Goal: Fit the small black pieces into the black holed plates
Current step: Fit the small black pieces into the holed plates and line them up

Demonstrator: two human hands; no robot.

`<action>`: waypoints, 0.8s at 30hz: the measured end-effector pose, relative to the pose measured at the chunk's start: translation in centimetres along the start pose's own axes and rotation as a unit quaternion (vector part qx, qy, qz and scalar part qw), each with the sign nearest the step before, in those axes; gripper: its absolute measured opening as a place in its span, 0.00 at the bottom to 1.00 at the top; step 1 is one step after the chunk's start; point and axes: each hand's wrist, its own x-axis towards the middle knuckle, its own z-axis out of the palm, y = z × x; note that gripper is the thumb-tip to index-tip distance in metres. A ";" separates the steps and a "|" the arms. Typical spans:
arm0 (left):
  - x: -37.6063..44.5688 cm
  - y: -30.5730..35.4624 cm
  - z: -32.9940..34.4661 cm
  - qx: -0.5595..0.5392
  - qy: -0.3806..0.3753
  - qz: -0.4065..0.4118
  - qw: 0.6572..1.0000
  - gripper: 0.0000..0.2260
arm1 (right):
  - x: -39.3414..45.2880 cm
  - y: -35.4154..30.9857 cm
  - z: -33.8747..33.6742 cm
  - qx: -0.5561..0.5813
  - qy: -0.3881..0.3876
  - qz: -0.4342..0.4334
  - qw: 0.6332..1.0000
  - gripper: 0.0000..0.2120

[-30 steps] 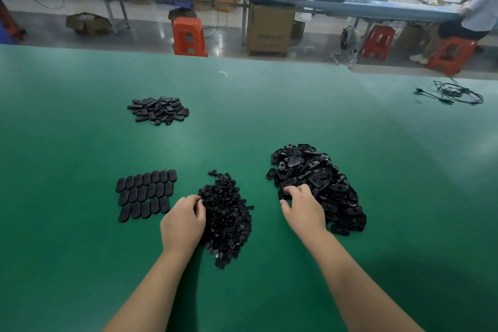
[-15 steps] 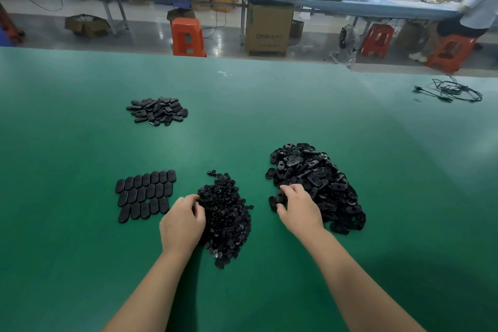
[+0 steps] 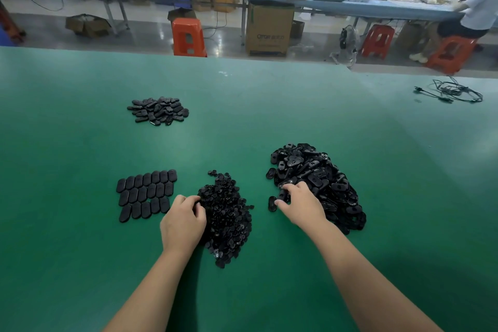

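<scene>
Gripping glossy black holed plate (image 3: 281,194), right hand (image 3: 303,206); left hand (image 3: 183,222) fingering small pieces (image 3: 227,213).

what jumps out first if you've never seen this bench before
Two bare hands working black heaps on the green table: the left hand digs into the pile of small pieces, the right hand pinches a plate at the near edge of the bigger pile of holed plates. Left of them lies a neat grid of plates, with a smaller loose heap farther back.
</scene>
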 end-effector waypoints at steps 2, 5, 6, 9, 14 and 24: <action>0.0 -0.1 0.0 -0.003 0.000 -0.001 1.000 0.10 | 0.1 0.0 -0.1 0.017 0.002 0.010 1.000 0.25; 0.1 -0.1 0.0 -0.004 -0.003 -0.003 1.000 0.10 | 0.2 0.0 -0.2 0.042 0.010 0.021 0.999 0.23; 0.1 -0.1 0.0 -0.004 -0.005 -0.003 1.000 0.09 | 0.1 -0.1 -0.2 0.052 0.016 0.024 0.998 0.22; 0.1 -0.1 0.0 -0.004 -0.006 -0.003 1.000 0.08 | 0.0 -0.3 -0.4 0.080 0.040 0.023 0.996 0.17; 0.0 -0.1 -0.1 -0.021 0.003 -0.003 1.000 0.08 | -0.1 -0.4 -0.9 0.158 0.071 0.023 0.985 0.08; 0.0 -0.3 -0.3 -0.102 0.033 -0.001 0.994 0.07 | -1.5 -2.6 0.2 0.489 0.059 0.039 0.870 0.08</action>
